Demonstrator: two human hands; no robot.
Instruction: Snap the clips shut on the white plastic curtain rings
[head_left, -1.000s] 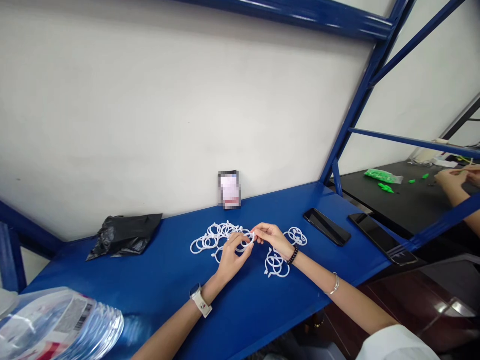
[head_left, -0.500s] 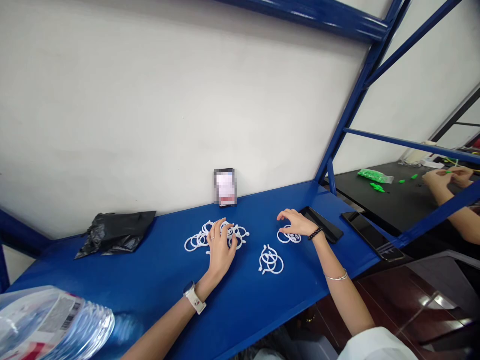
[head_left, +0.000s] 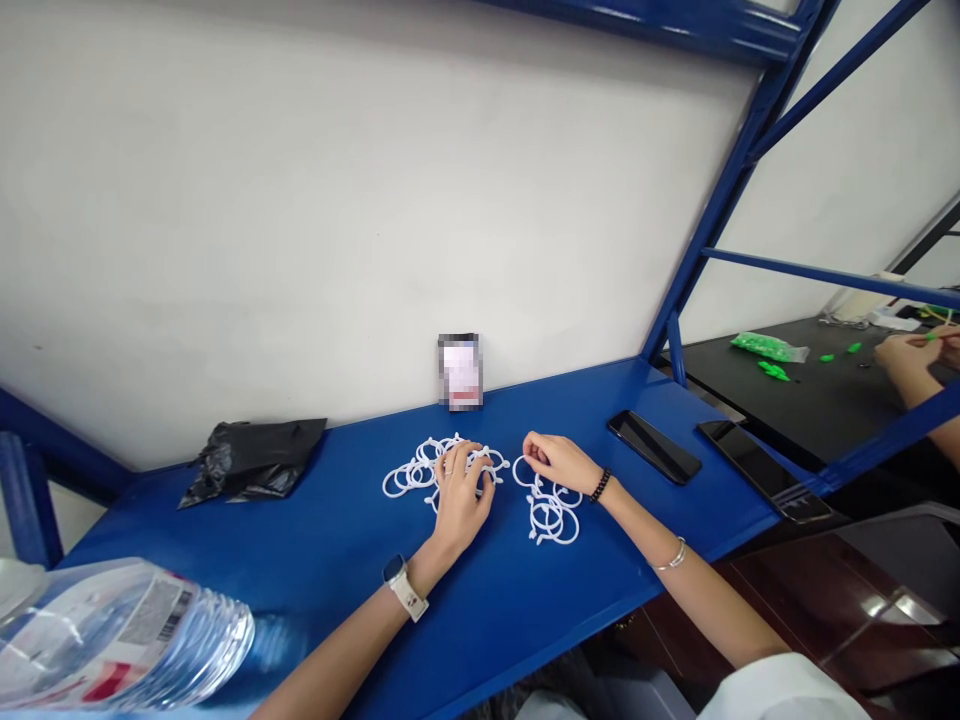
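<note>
My left hand (head_left: 463, 500) rests over a loose pile of white open rings (head_left: 405, 480) with small knobbed ends, its fingers curved and apart. Part of the pile is hidden under that hand. To its right, my right hand (head_left: 564, 462) has its fingertips pinched at a white ring (head_left: 519, 474), which hangs or lies at the finger ends. Below the right hand, a second small cluster of the same white rings (head_left: 555, 522) lies overlapping on the blue table (head_left: 480, 620).
Two dark phones (head_left: 654, 446) lie at the right. A black plastic bag (head_left: 259, 460) sits at the back left, and a large clear water bottle (head_left: 150, 640) at front left. A blurred-out card (head_left: 460, 372) leans on the wall. Another person's hands (head_left: 911, 360) work beyond the blue frame.
My right hand has moved left from beside the phone and closed its fingers at a ring. Rings near it have shifted toward the small cluster. My left hand stays over the pile.
</note>
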